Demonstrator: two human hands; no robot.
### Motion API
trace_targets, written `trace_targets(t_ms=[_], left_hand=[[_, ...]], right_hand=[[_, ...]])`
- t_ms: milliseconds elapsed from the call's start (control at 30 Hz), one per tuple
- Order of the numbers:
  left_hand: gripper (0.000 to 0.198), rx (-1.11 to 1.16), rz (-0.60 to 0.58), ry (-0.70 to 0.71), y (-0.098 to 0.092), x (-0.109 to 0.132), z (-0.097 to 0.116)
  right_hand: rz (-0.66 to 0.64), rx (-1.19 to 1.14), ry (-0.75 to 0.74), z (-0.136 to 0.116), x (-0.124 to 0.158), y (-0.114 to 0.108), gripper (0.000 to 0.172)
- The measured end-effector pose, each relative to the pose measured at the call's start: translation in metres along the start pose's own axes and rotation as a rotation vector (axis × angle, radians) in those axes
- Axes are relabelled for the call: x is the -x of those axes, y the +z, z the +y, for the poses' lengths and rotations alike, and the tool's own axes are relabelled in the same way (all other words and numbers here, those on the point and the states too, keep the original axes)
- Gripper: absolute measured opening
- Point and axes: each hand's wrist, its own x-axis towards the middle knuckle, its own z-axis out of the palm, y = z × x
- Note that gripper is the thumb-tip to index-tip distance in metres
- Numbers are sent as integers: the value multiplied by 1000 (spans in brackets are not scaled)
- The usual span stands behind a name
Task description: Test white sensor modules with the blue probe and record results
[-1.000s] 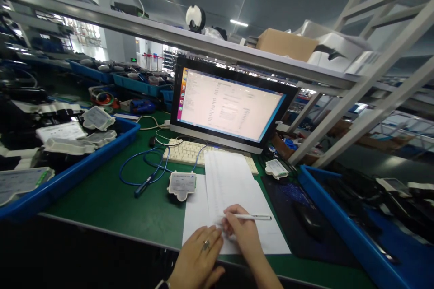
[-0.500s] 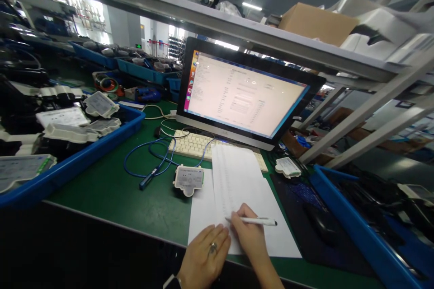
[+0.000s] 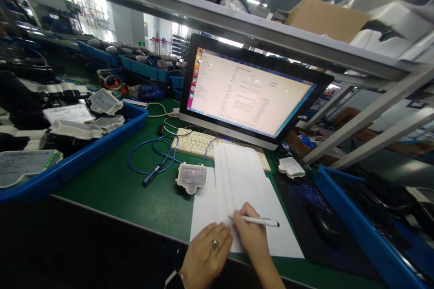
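Observation:
My right hand [image 3: 251, 234] is closed round a white pen [image 3: 259, 221], its tip touching the printed sheets of paper [image 3: 239, 180] on the green bench. My left hand [image 3: 207, 253], with a ring on one finger, lies flat with fingers together on the lower edge of the sheets, holding nothing. A small grey-white device [image 3: 191, 177] with a blue cable [image 3: 152, 158] sits just left of the paper. Behind the paper are a cream keyboard [image 3: 196, 142] and a lit monitor [image 3: 247, 95].
A blue tray [image 3: 84, 153] of similar devices stands at the left. Another blue tray [image 3: 359, 230] with dark parts is at the right, beside a black mouse [image 3: 323, 225] on a dark mat. A second device [image 3: 290, 167] lies near the monitor. A shelf with a cardboard box [image 3: 323, 18] runs overhead.
The view has shifted slightly down and left. My hands stay on the paper, the pen tip having moved a little along the sheet.

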Motion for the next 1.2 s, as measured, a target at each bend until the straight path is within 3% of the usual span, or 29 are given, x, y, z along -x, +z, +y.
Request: trace_targets(t_ms=[900, 1200], left_hand=[[26, -13, 13, -20, 5, 6, 2], [28, -27, 18, 3, 2, 3, -1]], right_hand=[[44, 18, 4, -4, 0, 0, 28], [143, -95, -8, 2, 1, -3, 32]])
